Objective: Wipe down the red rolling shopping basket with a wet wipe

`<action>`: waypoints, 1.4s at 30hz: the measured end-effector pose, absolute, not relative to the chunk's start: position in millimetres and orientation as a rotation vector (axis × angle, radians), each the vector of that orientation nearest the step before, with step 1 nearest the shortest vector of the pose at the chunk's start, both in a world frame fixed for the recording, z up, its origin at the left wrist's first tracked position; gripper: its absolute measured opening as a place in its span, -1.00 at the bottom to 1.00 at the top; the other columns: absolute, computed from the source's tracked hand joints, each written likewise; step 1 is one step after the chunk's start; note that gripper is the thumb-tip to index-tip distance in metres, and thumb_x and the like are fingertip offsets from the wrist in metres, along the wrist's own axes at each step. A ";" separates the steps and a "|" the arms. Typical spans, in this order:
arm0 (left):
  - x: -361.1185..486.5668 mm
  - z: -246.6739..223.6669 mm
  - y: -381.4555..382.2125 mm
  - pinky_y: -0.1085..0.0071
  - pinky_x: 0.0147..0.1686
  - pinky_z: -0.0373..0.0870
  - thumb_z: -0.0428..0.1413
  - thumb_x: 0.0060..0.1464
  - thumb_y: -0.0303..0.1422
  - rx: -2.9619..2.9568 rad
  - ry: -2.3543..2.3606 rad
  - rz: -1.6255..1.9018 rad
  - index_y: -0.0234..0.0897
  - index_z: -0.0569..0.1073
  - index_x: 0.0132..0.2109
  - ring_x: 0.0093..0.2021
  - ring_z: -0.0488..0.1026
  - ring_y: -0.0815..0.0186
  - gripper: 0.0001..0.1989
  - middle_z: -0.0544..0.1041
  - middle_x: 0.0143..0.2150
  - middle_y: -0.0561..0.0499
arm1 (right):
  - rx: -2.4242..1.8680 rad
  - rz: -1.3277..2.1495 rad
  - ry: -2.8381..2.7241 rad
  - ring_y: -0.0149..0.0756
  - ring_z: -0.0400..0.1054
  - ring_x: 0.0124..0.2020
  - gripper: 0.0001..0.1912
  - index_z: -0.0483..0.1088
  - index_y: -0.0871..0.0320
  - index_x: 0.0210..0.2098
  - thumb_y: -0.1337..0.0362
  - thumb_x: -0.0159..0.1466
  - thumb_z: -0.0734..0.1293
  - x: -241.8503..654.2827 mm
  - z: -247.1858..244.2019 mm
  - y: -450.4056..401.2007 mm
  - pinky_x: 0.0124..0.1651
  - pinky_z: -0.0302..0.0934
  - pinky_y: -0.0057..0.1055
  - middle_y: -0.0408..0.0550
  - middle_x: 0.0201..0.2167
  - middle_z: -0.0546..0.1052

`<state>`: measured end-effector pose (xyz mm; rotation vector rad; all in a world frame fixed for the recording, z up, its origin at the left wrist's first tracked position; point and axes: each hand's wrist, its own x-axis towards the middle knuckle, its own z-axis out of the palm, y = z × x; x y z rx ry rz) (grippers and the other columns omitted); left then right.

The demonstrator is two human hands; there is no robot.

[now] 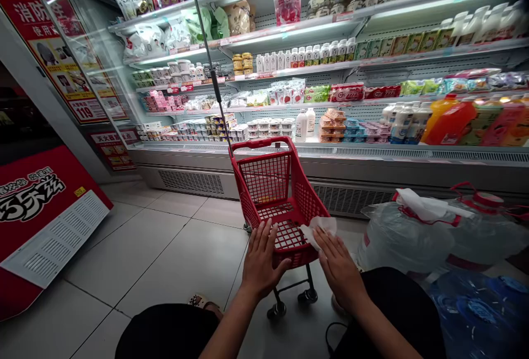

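A small red plastic shopping cart [311,199] stands in front of me on black wheels, its mesh basket holding nothing that I can see. My left hand [260,262] lies flat at the basket's near left edge, fingers stretched and thumb out to the side. At the near right corner my right hand [335,260] presses a crumpled white tissue [318,229] against the rim. Its fingers lie together over the tissue, so part of it is hidden. A thin dark pole [215,85] rises from the cart's far left corner.
Behind the cart runs an open chilled shelf [198,181] with bottles, cups and bags. Large water jugs [407,238] and blue jugs [479,315] stand at right. A red freezer [45,199] is on the left. Below me is a tiled floor [165,260].
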<state>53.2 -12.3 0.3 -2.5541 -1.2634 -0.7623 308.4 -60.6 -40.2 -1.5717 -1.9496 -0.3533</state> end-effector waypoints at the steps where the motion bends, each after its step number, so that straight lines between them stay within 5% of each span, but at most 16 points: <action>1: 58.3 -0.6 -14.1 0.02 0.50 -0.09 0.02 0.35 0.07 -2.547 -1.274 -0.775 -0.19 -0.28 0.58 0.58 -0.12 0.06 -0.06 -0.03 0.59 -0.10 | -1.555 -0.360 -1.958 -0.21 -0.09 0.54 -0.32 -0.30 0.03 0.57 0.30 0.53 0.02 297.8 -38.3 -61.1 0.51 -0.06 -0.04 -0.11 0.53 0.09; 4: 70.9 -2.1 -18.3 -0.02 0.50 -0.10 0.09 0.30 0.05 -2.522 -1.295 -0.812 -0.25 -0.33 0.58 0.58 -0.15 0.02 0.02 -0.05 0.59 -0.16 | -1.502 -0.363 -1.997 -0.20 -0.08 0.54 -0.29 -0.33 0.04 0.57 0.33 0.52 0.04 264.0 -31.8 -62.3 0.51 -0.07 -0.05 -0.09 0.53 0.07; 10: 70.2 -0.5 -20.1 -0.08 0.49 -0.18 0.14 0.17 -0.35 -2.494 -1.276 -0.776 -0.28 -0.29 0.58 0.58 -0.15 -0.01 0.02 -0.04 0.59 -0.19 | -1.394 -0.300 -2.121 -0.20 -0.03 0.52 -0.29 -0.36 0.01 0.57 0.30 0.53 0.04 231.5 -24.1 -64.9 0.53 -0.12 -0.06 -0.13 0.53 0.05; 20: 56.2 3.6 -19.8 -0.07 0.49 -0.23 0.07 0.30 -0.32 -2.474 -1.260 -0.731 -0.13 -0.12 0.57 0.56 -0.03 0.04 -0.17 0.07 0.57 -0.12 | -1.639 -0.308 -1.972 -0.21 0.06 0.49 -0.33 -0.38 -0.11 0.55 0.24 0.55 -0.01 352.3 -35.4 -41.4 0.53 -0.15 -0.01 -0.18 0.53 0.04; 26: 70.3 3.1 -21.0 -0.07 0.48 -0.23 0.13 0.21 -0.29 -2.511 -1.281 -0.752 -0.14 -0.11 0.57 0.57 -0.09 0.00 -0.09 0.04 0.58 -0.09 | -1.556 -0.306 -1.991 -0.20 -0.06 0.53 -0.30 -0.41 -0.04 0.56 0.30 0.54 0.00 280.8 -32.2 -44.2 0.51 -0.04 0.01 -0.15 0.53 0.04; 31: 71.2 1.7 -22.9 0.03 0.44 -0.11 0.08 0.10 -0.47 -2.458 -1.347 -0.748 -0.21 -0.24 0.58 0.56 -0.06 0.08 0.01 0.06 0.57 -0.10 | -1.359 -0.240 -2.113 -0.16 -0.04 0.53 -0.27 -0.38 0.01 0.57 0.31 0.51 0.06 226.0 -22.9 -67.2 0.51 0.00 -0.04 -0.13 0.54 0.02; 37: 63.8 -1.8 -23.2 0.03 0.40 -0.01 0.07 0.18 -0.39 -2.472 -1.286 -0.708 -0.22 -0.22 0.58 0.55 -0.01 0.06 -0.05 0.04 0.57 -0.10 | -1.373 -0.287 -2.166 -0.26 0.03 0.50 -0.28 -0.36 -0.06 0.57 0.33 0.51 0.04 266.7 -25.7 -68.1 0.55 -0.16 -0.10 -0.19 0.52 0.06; 42: 76.2 -0.4 -24.0 -0.01 0.39 0.03 0.10 0.11 -0.37 -2.497 -1.275 -0.706 -0.21 -0.18 0.58 0.55 -0.03 0.01 -0.01 0.00 0.58 -0.05 | -1.532 -0.258 -2.056 -0.24 0.04 0.50 -0.33 -0.34 -0.10 0.56 0.26 0.54 -0.01 303.2 -35.7 -56.3 0.52 -0.08 -0.06 -0.17 0.53 0.05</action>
